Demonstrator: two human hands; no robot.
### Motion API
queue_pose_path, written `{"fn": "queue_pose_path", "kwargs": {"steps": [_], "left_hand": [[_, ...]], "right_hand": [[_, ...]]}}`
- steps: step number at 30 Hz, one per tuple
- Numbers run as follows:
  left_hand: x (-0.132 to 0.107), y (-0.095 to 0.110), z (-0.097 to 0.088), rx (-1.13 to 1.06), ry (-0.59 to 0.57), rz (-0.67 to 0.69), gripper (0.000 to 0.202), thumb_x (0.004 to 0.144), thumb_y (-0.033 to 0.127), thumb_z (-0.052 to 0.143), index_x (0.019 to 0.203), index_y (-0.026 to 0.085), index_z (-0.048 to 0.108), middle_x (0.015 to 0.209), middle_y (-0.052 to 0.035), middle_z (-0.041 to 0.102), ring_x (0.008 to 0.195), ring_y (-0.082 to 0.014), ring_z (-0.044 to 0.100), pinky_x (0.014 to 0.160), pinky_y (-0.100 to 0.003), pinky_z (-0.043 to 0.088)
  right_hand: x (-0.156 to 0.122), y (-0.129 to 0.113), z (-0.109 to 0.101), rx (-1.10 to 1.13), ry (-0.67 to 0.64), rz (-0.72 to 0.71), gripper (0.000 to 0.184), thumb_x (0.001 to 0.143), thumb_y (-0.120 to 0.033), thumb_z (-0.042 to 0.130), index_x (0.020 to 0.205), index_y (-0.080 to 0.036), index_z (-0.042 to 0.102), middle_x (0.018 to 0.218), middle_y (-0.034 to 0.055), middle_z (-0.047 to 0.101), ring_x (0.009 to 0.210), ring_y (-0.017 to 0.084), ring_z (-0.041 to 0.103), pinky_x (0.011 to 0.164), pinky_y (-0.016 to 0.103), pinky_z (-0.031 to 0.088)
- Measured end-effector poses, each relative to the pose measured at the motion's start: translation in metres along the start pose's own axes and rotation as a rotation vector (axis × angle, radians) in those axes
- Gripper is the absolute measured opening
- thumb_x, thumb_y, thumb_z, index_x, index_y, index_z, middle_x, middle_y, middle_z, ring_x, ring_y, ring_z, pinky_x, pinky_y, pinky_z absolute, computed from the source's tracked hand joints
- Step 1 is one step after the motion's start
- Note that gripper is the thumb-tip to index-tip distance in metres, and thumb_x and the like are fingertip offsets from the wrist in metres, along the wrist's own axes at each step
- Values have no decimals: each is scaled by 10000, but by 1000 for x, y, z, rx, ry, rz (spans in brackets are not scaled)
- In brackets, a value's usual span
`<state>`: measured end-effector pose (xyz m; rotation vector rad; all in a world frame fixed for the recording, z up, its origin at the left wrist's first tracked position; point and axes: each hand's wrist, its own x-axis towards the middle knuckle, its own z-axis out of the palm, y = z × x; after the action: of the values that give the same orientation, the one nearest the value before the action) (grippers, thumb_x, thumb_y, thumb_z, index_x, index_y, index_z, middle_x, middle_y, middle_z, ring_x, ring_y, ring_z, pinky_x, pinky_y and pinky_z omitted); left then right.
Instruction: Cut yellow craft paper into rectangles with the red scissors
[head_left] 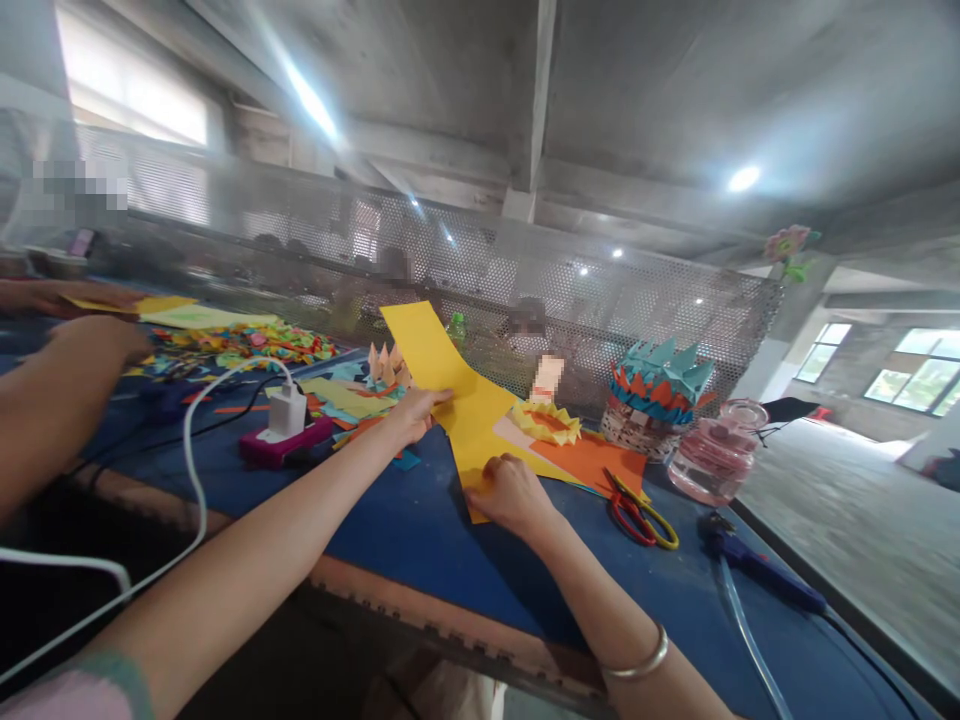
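Note:
A long sheet of yellow paper (pixel 424 345) slants up from the blue table in front of me, bent around its middle. My left hand (pixel 420 415) pinches its left edge, with the thumb lying on the paper. At the lower end, my right hand (pixel 511 490) has its fingers curled on the same sheet; its fingertips are partly hidden. Just right of it lie an orange sheet (pixel 611 462) and a zigzag yellow paper ring (pixel 551 424). Scissors (pixel 641 515) with red and yellow handles rest near my right hand.
A basket of folded paper rings (pixel 649 400) and a pink glass jar (pixel 712 455) stand at right, near a blue glue gun (pixel 772 575). A purple power strip (pixel 285 442) with a white charger sits left. Another person's arm (pixel 67 390) reaches in beside paper scraps (pixel 232 345).

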<state>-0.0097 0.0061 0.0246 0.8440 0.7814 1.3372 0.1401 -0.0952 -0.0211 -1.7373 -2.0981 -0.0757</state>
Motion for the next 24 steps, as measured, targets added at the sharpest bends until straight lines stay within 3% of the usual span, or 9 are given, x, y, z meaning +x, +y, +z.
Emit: {"fn": "queue_pose_path", "kwargs": {"steps": [4,10,17,20,24], "left_hand": [[0,3,0,-30,17,8,377,686,42,682,1053,117,638,772,-79,724,643,-172,684,643,-276,566],[-3,8,2,-46,42,-29,369,688,51,693,1045,130,643,775,-76,723,646,-173,686,631,-268,568],[1,8,0,-64,29,-17,355,693,44,686,1034,134,646,786,-71,722,627,-164,683,621,-266,571],[1,8,0,-71,18,-4,359,692,41,686,1036,133,644,787,-70,723,628,-160,682,628,-263,572],[0,9,0,-74,8,-2,388,680,53,703,1052,139,640,796,-75,724,645,-169,685,646,-270,573]], "right_hand": [[5,6,-1,-22,-23,25,213,723,-290,581,821,-135,690,854,120,676,799,204,624,701,254,418],[8,6,-3,-2,5,86,429,654,-539,647,767,-128,698,813,138,690,785,230,629,656,263,414],[12,15,-6,45,-56,53,146,692,-239,621,761,-149,712,787,86,711,739,177,636,645,217,411],[14,17,-6,39,-56,50,163,673,-127,582,763,-137,718,782,98,715,749,186,641,655,219,416],[14,18,-4,54,-48,58,198,681,-85,542,769,-115,718,786,131,714,758,207,647,670,239,422]]}}
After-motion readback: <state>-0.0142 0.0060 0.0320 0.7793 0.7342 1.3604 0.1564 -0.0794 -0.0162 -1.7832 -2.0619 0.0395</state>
